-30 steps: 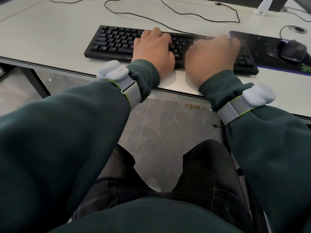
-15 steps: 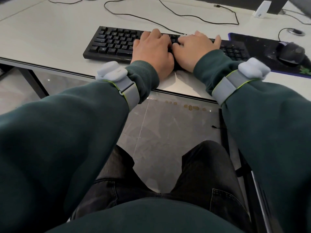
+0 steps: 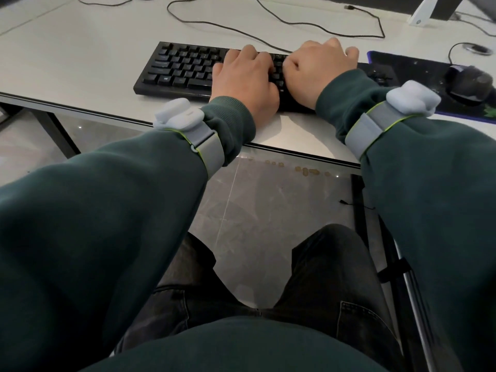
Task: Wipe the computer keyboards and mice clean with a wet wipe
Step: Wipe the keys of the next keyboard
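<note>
Both hands lay side by side on the keyboard, near the front edge of the desk.
Head view: the left hand rested knuckles-up on the middle keys, fingers together and bent down. The right hand touched it, fingers curled under; whether they clamped anything I cannot tell. The keyboard's left half lay uncovered. The mouse sat on its pad towards the right edge.

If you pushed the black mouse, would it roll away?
Probably not. The mouse looks low and flat-bottomed, so it would likely slide across the mat rather than roll or tip. It seems small and stiff, so probably light. Its cable might tug it back a little.
</note>
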